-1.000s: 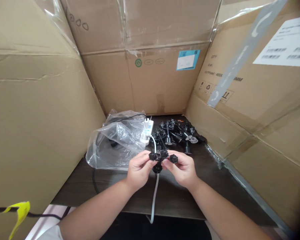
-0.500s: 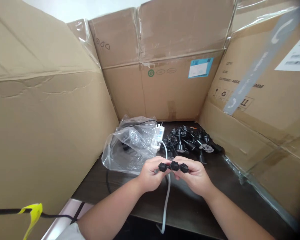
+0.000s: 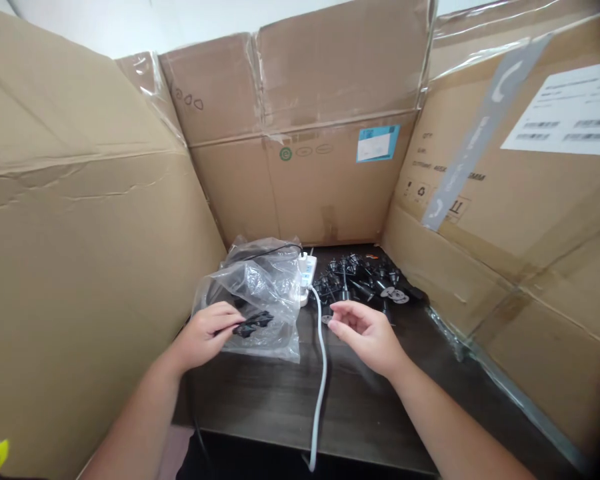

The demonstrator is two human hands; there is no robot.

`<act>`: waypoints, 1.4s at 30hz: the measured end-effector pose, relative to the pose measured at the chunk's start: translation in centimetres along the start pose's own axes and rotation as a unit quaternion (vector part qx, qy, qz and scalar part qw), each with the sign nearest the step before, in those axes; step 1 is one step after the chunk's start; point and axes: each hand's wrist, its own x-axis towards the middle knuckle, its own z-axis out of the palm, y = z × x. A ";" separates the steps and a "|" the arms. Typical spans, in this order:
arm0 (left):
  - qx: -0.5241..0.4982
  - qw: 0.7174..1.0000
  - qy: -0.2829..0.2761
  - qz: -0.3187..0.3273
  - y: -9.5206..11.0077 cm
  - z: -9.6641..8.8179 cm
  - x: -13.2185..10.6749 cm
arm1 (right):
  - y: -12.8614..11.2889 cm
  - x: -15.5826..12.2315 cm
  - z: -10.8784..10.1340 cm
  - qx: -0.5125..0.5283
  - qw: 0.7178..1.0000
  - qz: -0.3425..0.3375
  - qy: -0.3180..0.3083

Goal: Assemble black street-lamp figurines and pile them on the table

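Note:
My left hand [image 3: 205,331] is closed round a small black plastic part [image 3: 253,323] and holds it against the front of a clear plastic bag [image 3: 260,293] on the dark table [image 3: 370,407]. My right hand [image 3: 367,330] hovers open and empty, fingers loosely curled, just in front of a pile of several black plastic parts [image 3: 365,280]. A white cable [image 3: 321,373] runs between my hands from a white power strip [image 3: 306,270] down over the table's front edge.
Large cardboard boxes wall in the table on the left [image 3: 80,267], at the back [image 3: 305,147] and on the right [image 3: 530,200]. A black cord [image 3: 196,427] hangs off the table's left front.
Both hands held the black part together in front of me; now the left hand alone has carried it left to the plastic bag, and the right hand has let go and opened.

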 end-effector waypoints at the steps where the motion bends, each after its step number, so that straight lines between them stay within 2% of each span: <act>1: 0.030 0.999 -0.029 -0.027 -0.9 -0.5 -0.6 | 0.2 0.3 -0.2 -0.025 0.999 0.007 0.031; 3: 0.085 0.991 -0.068 -0.074 -2.6 -0.9 -1.5 | 0.7 0.8 -0.7 -0.100 0.991 0.003 0.086; 5: 0.131 0.980 -0.097 -0.115 -3.9 -0.4 -1.7 | 1.2 1.3 -1.3 -0.209 0.970 -0.017 0.123; 8: 0.167 0.965 -0.115 -0.166 -5.1 1.2 -0.9 | 1.8 1.9 -2.3 -0.371 0.917 -0.029 0.142; 10: 0.175 0.960 -0.111 -0.187 -5.5 2.6 0.1 | 2.1 2.1 -2.6 -0.426 0.893 -0.023 0.143; 14: 0.185 0.957 -0.093 -0.205 -6.1 4.8 1.9 | 2.9 2.5 -2.8 -0.465 0.875 -0.024 0.129; 17: 0.186 0.956 -0.086 -0.209 -6.3 5.6 2.6 | 3.6 2.8 -2.8 -0.488 0.865 -0.041 0.114; 25: 0.188 0.955 -0.051 -0.224 -5.7 4.5 1.7 | 4.3 3.8 -2.4 -0.529 0.842 -0.058 0.087; 30: 0.193 0.952 -0.030 -0.235 -4.8 3.2 0.9 | 4.5 4.2 -1.9 -0.530 0.842 -0.061 0.080; 33: 0.193 0.956 0.022 -0.221 -3.6 2.7 0.6 | 4.6 4.3 -1.9 -0.510 0.853 -0.074 0.084; 38: 0.129 0.973 0.148 -0.123 -0.1 2.6 1.6 | 4.1 4.1 -2.0 -0.438 0.886 -0.105 0.108; 42: 0.033 0.981 0.183 -0.058 2.6 2.8 3.3 | 3.7 3.7 -1.8 -0.341 0.924 -0.105 0.140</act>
